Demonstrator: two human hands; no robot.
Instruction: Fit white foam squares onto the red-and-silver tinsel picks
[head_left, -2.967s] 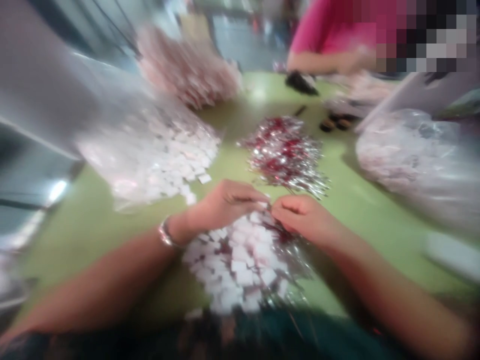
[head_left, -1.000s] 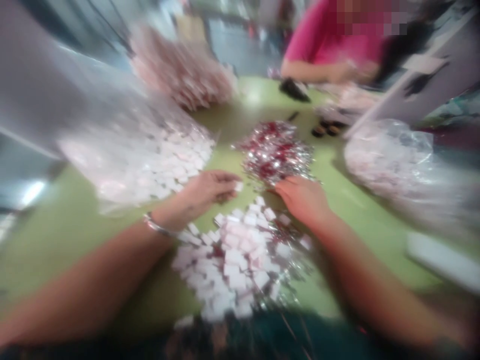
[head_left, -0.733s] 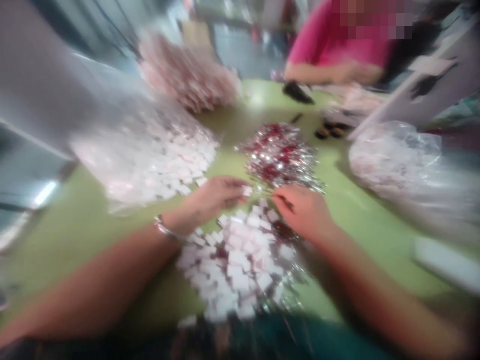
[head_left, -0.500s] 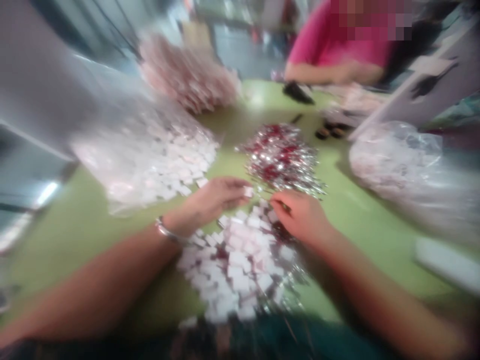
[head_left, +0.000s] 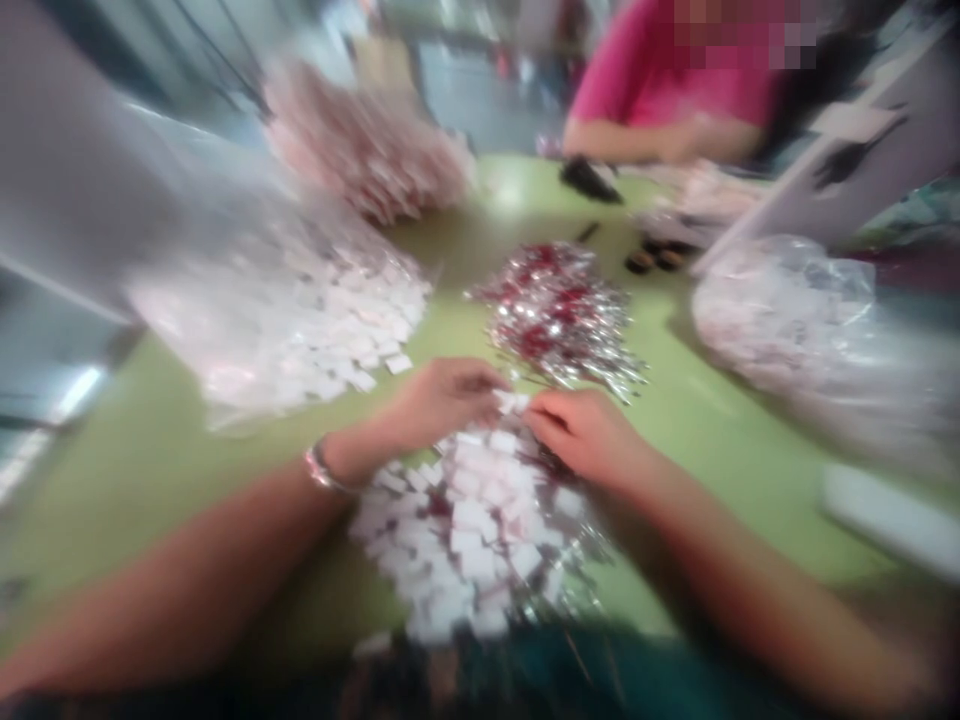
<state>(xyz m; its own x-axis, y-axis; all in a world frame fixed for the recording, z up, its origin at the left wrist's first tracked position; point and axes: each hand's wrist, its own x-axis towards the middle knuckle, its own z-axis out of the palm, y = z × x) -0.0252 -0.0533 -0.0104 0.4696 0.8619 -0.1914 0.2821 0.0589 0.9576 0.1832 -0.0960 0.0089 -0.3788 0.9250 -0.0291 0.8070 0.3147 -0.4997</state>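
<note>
My left hand, with a bracelet at the wrist, pinches a small white piece over the middle of the green table. Close against it, my right hand has its fingers closed at the other side of the white pieces; what it grips is too small and blurred to name. Below both hands lies a heap of white square pieces, with some red and silvery bits among them. Just beyond the hands is a pile of silver and red shiny items.
Left, a clear bag spills white pieces onto the green table. Behind stands a pink bundle. Right are another plastic bag and a white block. A person in pink sits across.
My hands have come together, the right moving slightly left toward the left hand. White pieces now show between the fingertips of both.
</note>
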